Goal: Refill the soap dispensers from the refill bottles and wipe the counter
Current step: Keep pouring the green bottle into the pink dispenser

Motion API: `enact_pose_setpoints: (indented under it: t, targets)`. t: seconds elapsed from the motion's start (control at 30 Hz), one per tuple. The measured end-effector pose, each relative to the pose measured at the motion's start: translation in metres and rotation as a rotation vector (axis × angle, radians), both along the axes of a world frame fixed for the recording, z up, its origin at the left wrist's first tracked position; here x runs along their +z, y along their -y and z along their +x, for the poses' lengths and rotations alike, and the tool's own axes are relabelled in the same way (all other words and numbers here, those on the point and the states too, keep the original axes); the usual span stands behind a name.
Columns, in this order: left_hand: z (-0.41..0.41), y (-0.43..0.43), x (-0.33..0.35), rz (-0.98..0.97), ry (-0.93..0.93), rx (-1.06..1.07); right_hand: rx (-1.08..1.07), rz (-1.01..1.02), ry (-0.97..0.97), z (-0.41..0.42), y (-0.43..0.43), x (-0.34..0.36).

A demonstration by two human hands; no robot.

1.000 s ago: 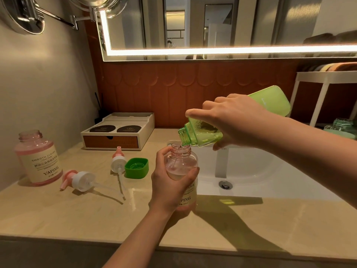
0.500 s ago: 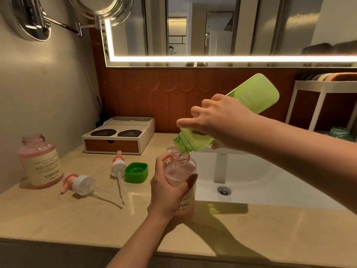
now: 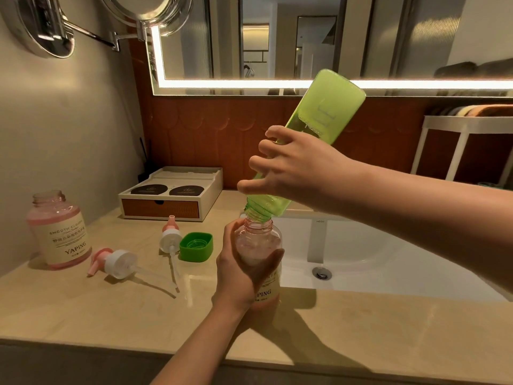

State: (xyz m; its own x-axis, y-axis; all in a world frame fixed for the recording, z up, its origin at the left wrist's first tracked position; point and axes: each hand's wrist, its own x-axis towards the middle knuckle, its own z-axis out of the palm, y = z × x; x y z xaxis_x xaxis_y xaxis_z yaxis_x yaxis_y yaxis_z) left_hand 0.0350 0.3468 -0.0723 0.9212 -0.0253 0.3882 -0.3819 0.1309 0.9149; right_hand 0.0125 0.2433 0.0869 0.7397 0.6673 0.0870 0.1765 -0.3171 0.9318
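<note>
Beside the sink (image 3: pixel 374 254), on the beige tabletop (image 3: pixel 83 315), the left hand (image 3: pixel 241 276) is wrapped around a clear pink dispenser bottle (image 3: pixel 258 245) that stands upright with its neck open; pale liquid fills its lower part, and the label shows the letters "PING". The right hand (image 3: pixel 299 168) is clamped on a green refill bottle (image 3: pixel 319 126), tilted steeply with its base up and its open mouth touching the dispenser's neck. Green liquid sits in the refill bottle's lower end near the mouth; faint raised lettering on its side cannot be read.

Left of the sink, the green cap (image 3: pixel 196 246) lies open side up, just beside a small pink-and-white pump (image 3: pixel 170 237) standing on its collar. Further left, a larger pump (image 3: pixel 116 263) lies on its side. Far left of the sink, near the wall, a second dispenser bottle (image 3: pixel 59 232) stands uncapped, almost full of pink liquid; its label reads "SMOOTH CLOUD" and "YAPING". Behind the pumps sits a white box (image 3: pixel 172 194) with two dark round lids on top. The faucet (image 3: pixel 319 240) carries small writing, too small to read with certainty.
</note>
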Motion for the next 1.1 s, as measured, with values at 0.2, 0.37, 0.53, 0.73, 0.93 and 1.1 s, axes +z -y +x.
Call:
enact_pose_setpoints:
  t: [0.2,0.37,0.53,0.73,0.93,1.1]
  targets:
    - [0.0,0.001,-0.001,0.034,0.038,0.013,0.042,0.04,-0.011,-0.002,0.006,-0.003]
    - [0.011,-0.003,-0.011,0.16,0.09,0.054,0.013,0.179,-0.03,0.001,0.016,-0.01]
    - [0.013,-0.006,-0.013,0.2,0.126,0.075,-0.031,0.381,-0.088,0.002,0.033,-0.018]
    - [0.015,-0.011,-0.006,0.244,0.103,0.041,-0.122,0.69,-0.214,0.009,0.045,-0.04]
    - [0.025,-0.029,0.011,0.256,0.11,0.092,-0.069,1.181,-0.438,0.025,0.035,-0.06]
    - [0.048,-0.066,0.038,0.262,0.166,0.186,0.099,1.617,-0.58,0.055,0.013,-0.066]
